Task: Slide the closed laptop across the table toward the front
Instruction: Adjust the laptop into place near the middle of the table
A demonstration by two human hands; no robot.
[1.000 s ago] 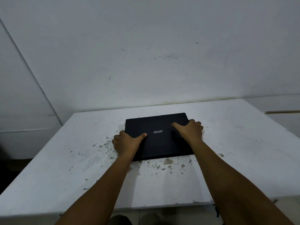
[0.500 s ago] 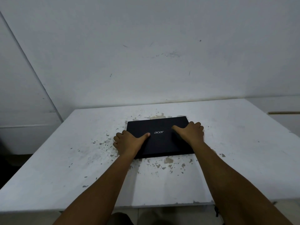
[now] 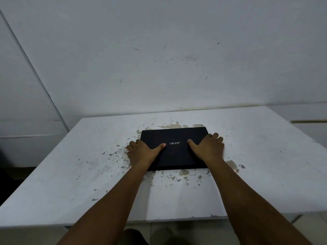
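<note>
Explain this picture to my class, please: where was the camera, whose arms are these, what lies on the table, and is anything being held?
No machine is at work here: the camera sits on a person's head and looks forward and down, so the two bare arms reaching in from the bottom are that person's own. In front stands a white table with chipped, flaking paint, set against a pale wall. On it lies one thing, a closed black laptop with a silver logo on its lid. The left hand grips its left edge and the right hand its right edge, thumbs lying flat on the lid. The laptop rests on the table, not lifted.
</note>
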